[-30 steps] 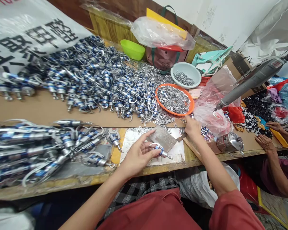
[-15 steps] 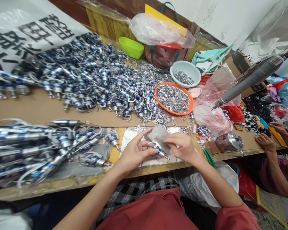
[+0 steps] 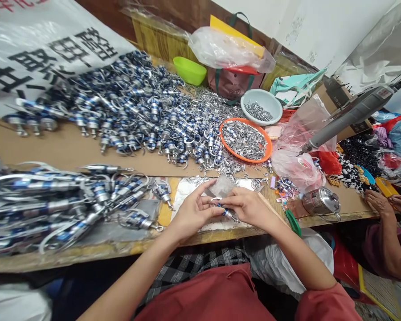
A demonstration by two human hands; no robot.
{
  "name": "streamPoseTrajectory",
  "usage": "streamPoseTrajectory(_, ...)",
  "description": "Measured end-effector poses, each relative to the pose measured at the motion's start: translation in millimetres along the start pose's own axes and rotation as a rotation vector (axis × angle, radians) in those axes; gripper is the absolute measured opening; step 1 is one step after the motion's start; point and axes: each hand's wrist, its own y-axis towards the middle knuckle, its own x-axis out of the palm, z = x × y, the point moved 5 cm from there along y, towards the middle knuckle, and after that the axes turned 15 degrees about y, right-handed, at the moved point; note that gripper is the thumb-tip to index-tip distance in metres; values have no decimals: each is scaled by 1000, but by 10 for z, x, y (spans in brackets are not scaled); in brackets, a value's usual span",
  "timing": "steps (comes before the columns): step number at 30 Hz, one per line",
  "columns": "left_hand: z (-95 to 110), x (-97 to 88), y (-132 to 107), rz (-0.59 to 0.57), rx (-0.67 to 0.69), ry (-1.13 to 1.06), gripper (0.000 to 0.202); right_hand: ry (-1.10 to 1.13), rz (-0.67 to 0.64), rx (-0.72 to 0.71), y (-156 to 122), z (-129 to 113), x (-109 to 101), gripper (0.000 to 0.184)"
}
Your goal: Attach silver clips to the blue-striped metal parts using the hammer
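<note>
My left hand (image 3: 193,210) is closed on a small blue-and-silver metal piece (image 3: 229,215) with a curved pale lever and a narrow silver end pointing down to the right. From the other side, my right hand (image 3: 250,207) pinches the same piece near its middle; its fingertips partly cover it, and any smaller part between them is hidden. Just behind both hands stands a greyish, partly clear block (image 3: 222,185) on a white sheet (image 3: 183,192). Two similar loose pieces, one of them an upper metal piece (image 3: 162,192), lie left of my left hand.
A large heap of blue-and-silver pieces (image 3: 147,102) covers the back left; another pile (image 3: 67,200) lies front left. Small metal parts fill an orange basin (image 3: 270,151) and a pale blue bowl (image 3: 247,99). A grey electric screwdriver (image 3: 347,113), metal cup (image 3: 321,200) and co-worker's hands (image 3: 377,203) are rightward.
My right hand has moved down and left from beside the block onto the metal piece, where its fingers now meet my left hand's. The camera view has shifted slightly.
</note>
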Motion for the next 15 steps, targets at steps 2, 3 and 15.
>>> streamPoseTrajectory(2,-13,-2,8,0,9,5,91,10,28,44,50,18,60,27)
streamPoseTrajectory(3,-18,-3,11,1,14,7,91,21,54,50,58,21,74,25)
streamPoseTrajectory(15,5,-16,-1,39,-12,23,92,-368,231,553,-991,714,-349,25)
